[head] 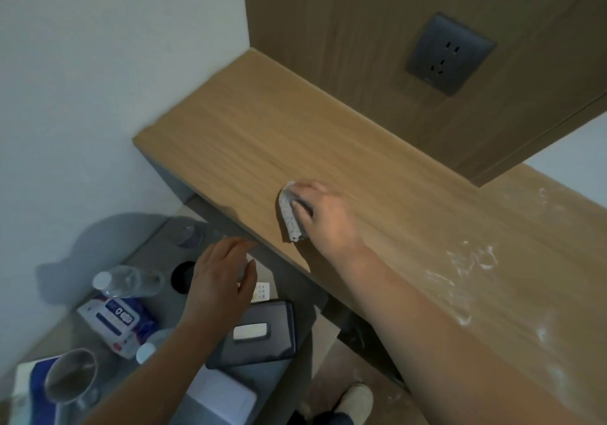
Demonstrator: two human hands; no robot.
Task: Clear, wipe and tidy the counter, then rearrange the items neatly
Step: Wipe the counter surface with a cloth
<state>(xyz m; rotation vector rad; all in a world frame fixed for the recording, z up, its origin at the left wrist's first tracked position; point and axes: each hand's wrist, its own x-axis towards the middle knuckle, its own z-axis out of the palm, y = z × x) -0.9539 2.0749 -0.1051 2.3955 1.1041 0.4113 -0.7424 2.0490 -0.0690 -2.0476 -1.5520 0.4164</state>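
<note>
Our right hand (323, 209) presses a crumpled white dotted cloth (290, 219) on the wood surface (230, 135), fingers together. White smears (460, 270) at right; our left hand (220, 280) hovers, fingers loosely spread.

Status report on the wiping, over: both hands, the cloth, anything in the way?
Right hand presses cloth on counter. Left hand open, holding nothing. White smears farther right on counter, not yet wiped.

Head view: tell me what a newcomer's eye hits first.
The right hand pressing a cloth on the wooden counter, mid-frame. White streaks smear the counter to the right. The left hand hovers open beside a bottle at lower left.
</note>
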